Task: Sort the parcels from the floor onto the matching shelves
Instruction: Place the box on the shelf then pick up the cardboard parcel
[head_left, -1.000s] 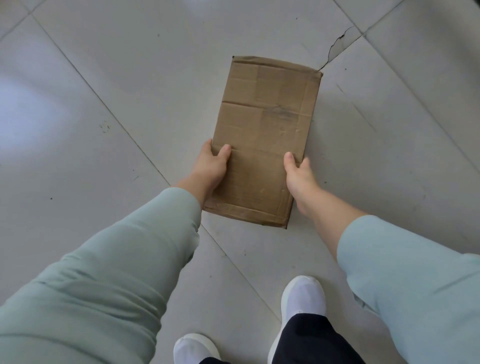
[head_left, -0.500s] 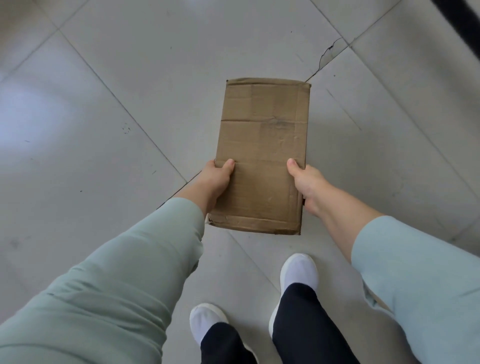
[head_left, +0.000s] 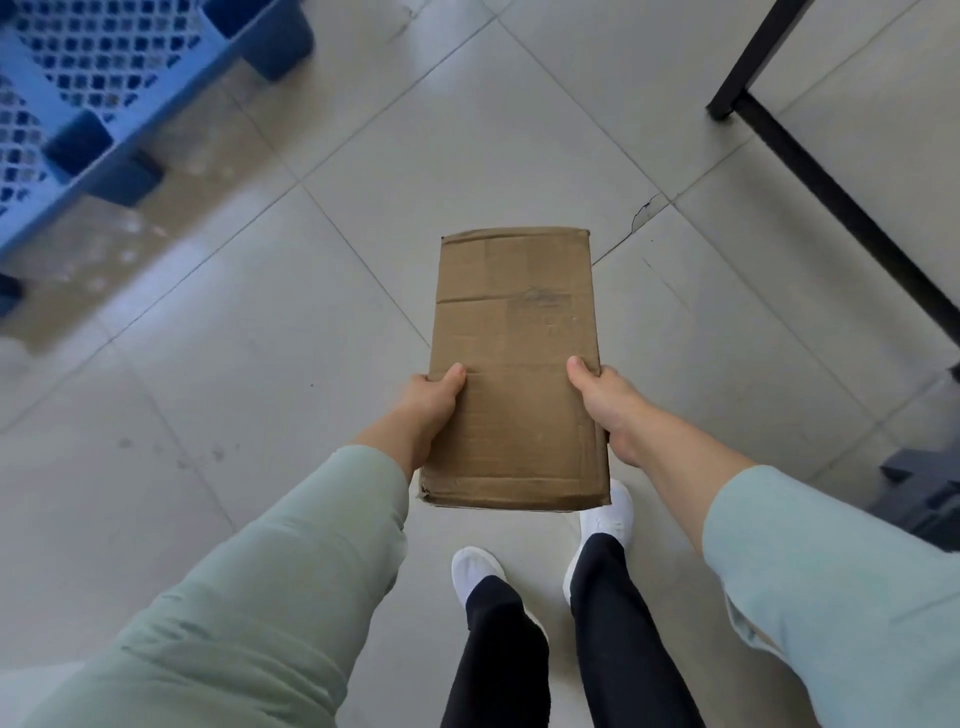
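Above tiled floor, cardboard parcel between both hands, left and right, clamped on its sides.

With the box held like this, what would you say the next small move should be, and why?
Probably carry the cardboard box forward toward the black frame at the upper right, which may be shelving. The left hand and right hand already grip its two long sides, it is clear of the floor, and no shelf surface is in view yet.
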